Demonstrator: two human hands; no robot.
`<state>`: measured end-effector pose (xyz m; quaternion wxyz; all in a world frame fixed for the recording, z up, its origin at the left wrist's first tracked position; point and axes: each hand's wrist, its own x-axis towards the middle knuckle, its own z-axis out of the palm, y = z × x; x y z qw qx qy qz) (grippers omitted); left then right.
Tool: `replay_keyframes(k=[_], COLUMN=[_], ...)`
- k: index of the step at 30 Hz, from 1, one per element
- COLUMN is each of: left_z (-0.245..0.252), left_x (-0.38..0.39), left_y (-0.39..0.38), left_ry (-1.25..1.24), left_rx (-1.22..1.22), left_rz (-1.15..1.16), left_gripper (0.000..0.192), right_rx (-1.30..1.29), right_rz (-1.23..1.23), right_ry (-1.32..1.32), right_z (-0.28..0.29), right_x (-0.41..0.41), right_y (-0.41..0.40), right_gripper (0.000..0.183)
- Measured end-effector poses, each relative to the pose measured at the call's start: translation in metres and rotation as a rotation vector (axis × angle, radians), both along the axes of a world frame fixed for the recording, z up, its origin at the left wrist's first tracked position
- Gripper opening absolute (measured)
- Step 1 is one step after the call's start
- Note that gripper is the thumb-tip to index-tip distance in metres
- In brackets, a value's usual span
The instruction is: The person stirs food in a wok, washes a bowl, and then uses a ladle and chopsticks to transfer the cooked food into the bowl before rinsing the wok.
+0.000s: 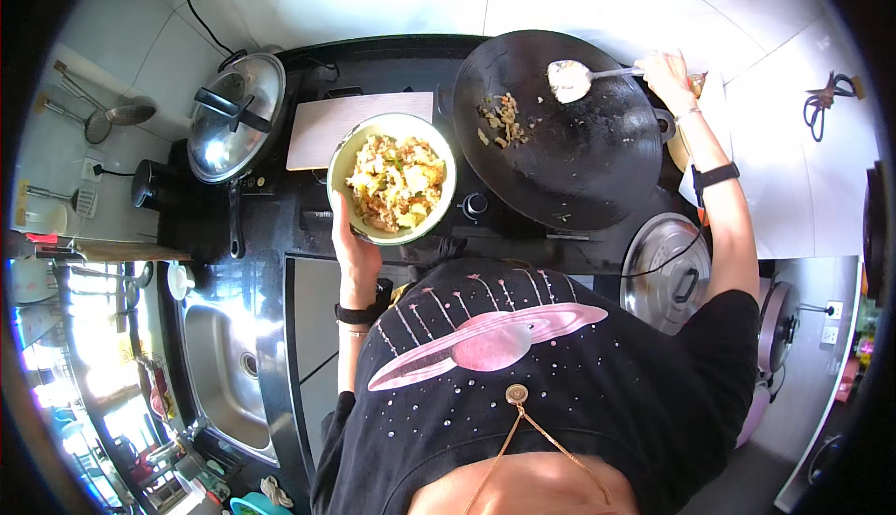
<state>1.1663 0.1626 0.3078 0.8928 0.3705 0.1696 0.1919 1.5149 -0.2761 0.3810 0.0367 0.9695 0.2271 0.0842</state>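
My left hand (355, 252) holds a light green bowl (337, 165) by its near left side. Fried rice (396, 182) with egg and green pieces fills much of it. Its far left rim overlaps a pale board on the stove. With my right hand (665, 77) I grip the handle of a metal wok spatula (570, 81), whose blade is over the upper part of a black wok (560, 158) and has food on it. A small heap of fried rice (505, 121) lies on the wok's left side, with a few scattered bits elsewhere.
A lidded pan (236, 119) stands at the left, its handle pointing towards me. The pale board (360, 112) lies between pan and wok. Near my right forearm rests a metal lid (666, 270). A stove knob (475, 205) is close to the bowl. A steel sink (224, 368) is at lower left.
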Motion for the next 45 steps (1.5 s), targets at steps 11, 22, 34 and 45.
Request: replay_keyframes(k=[11,22,34,45], left_z=[-0.010,-0.017,-0.032,-0.036], left_x=[-0.018,-0.018,-0.017,-0.011], left_y=[0.006,0.006,0.011,0.009], left_ry=[0.052,0.079,0.123,0.182], left_rx=[-0.025,-0.048,-0.028,0.024], left_rz=[0.043,0.028,-0.016,-0.048], left_gripper=[0.054,0.054,0.053,0.054], right_rx=[0.016,0.024,0.626,-0.036], right_rz=[0.404,0.480,-0.157,0.140], right_ry=[-0.150,-0.306,0.266,0.159], right_z=[-0.007,0.003,-0.009,0.008], right_x=[-0.024,-0.040,0.013,0.005], right_y=[0.068,0.109,-0.002,-0.020], right_gripper=[0.006,0.023,0.017,0.015])
